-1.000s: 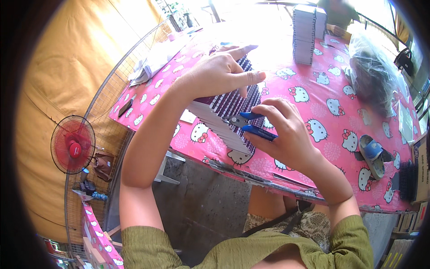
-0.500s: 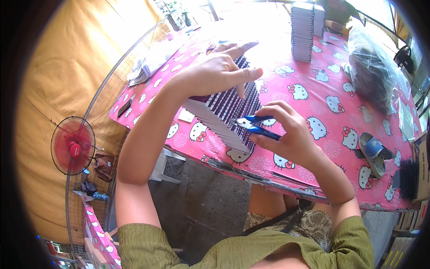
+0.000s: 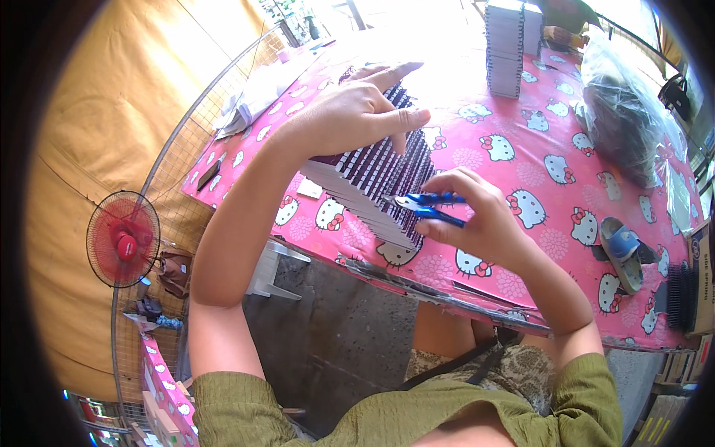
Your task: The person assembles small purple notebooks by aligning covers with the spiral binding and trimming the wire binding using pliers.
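A slanted row of wire-bound notebooks (image 3: 365, 182) lies on the pink table, their dark bound edges facing up and their white page edges toward me. My left hand (image 3: 365, 112) rests across the far part of the row, fingers spread, with nothing gripped. In my right hand (image 3: 477, 212) is a pair of blue-handled cutting pliers (image 3: 436, 207). The metal jaws of the pliers reach the bindings near the row's right side. Whether the jaws touch a wire is too small to tell.
Tall stacks of bound notebooks (image 3: 505, 52) stand at the far right. Beyond them is another person's hand (image 3: 558, 36). A clear plastic bag (image 3: 618, 112), a blue slipper (image 3: 622, 249) and a brush (image 3: 679, 296) lie on the right. A red fan (image 3: 124, 242) stands left of the table.
The pliers have shifted slightly left along the bindings, and their handles look a little further apart. My left hand stays on the row, with the whole view shifted slightly.
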### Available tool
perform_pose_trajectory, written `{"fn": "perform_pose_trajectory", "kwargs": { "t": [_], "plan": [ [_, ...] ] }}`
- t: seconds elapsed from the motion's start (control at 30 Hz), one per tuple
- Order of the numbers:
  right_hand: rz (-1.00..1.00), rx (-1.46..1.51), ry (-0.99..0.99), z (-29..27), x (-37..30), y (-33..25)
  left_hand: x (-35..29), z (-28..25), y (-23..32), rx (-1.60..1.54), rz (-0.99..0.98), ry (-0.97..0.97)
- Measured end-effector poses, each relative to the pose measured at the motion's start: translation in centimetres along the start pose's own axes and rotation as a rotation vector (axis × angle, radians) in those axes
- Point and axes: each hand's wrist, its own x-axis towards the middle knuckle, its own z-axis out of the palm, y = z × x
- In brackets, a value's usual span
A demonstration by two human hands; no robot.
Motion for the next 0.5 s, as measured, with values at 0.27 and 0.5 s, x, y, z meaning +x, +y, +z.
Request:
{"fn": "perform_pose_trajectory", "kwargs": {
  "t": [0.27, 0.5],
  "plan": [
    [-0.236, -0.296, 0.162, 1.2, 0.2, 0.1, 0.3, 0.0, 0.2, -0.006, 0.03, -0.004],
    [0.917, 0.936, -0.516, -2.2, 2.5, -0.1, -0.1, -0.2, 1.2, 0.227, 0.162, 0.04]
  ]
}}
